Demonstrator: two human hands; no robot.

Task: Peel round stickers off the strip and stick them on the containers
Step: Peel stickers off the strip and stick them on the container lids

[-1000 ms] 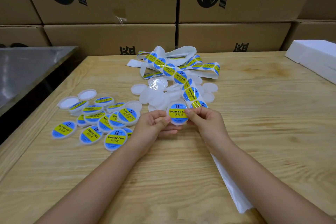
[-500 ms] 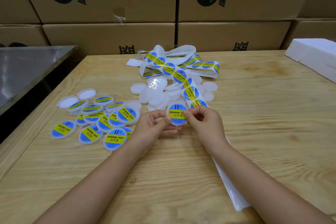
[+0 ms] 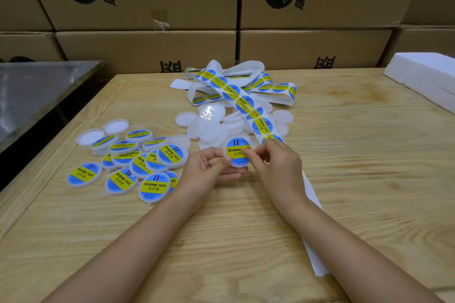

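Left hand holds container label-up — strip apparently runs away beneath right hand.

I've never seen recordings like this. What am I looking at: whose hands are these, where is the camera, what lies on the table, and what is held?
No machine here: a person's two bare hands, filmed by a camera worn on the head, looking forward and down. The left hand holds a round white container bearing a blue-and-yellow sticker; the right hand pinches its right edge. On the wooden table lie labelled containers, plain white ones and the sticker strip. Cardboard boxes stand behind.
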